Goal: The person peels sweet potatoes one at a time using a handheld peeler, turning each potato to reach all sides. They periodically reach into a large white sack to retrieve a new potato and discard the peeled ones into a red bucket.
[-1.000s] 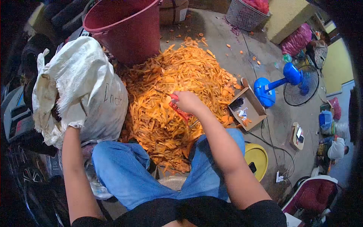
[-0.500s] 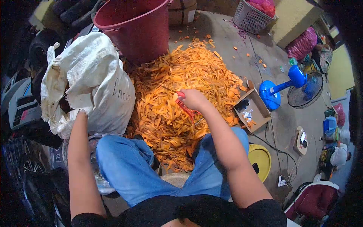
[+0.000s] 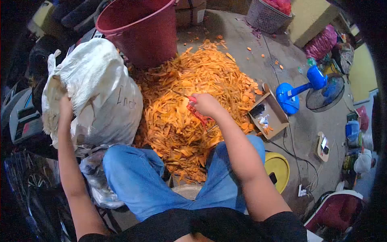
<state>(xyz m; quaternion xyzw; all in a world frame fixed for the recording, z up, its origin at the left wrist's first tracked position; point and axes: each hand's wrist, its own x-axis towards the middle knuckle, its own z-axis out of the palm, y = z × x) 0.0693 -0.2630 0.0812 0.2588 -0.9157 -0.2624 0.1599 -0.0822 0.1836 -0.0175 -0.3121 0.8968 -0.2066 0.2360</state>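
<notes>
My left hand point(image 3: 65, 105) reaches into the mouth of a white woven sack point(image 3: 117, 115) with handwriting on its side, and the sack's cloth and shadow hide its fingers. Closed over the orange heap, my right hand point(image 3: 204, 105) grips a red-handled knife point(image 3: 180, 95), its narrow blade pointing left. A red openwork piece point(image 3: 197, 115) hangs below the same hand; I cannot tell whether it is a second tool. Under it spreads a large pile of orange peelings point(image 3: 177, 125), between my knees and a red tub.
Behind the pile stands the big red tub point(image 3: 141, 44). To the right are an open cardboard box point(image 3: 276, 115), a blue fan point(image 3: 288, 103), a yellow lid point(image 3: 278, 169) and cables on the floor. A grey basket point(image 3: 266, 18) sits at the back; a clear plastic bag point(image 3: 98, 181) lies by my left knee.
My left hand has moved up and left, deeper into the sack's mouth, and the sack's front edge has shifted. My right hand stays nearly where it was, still gripping the knife.
</notes>
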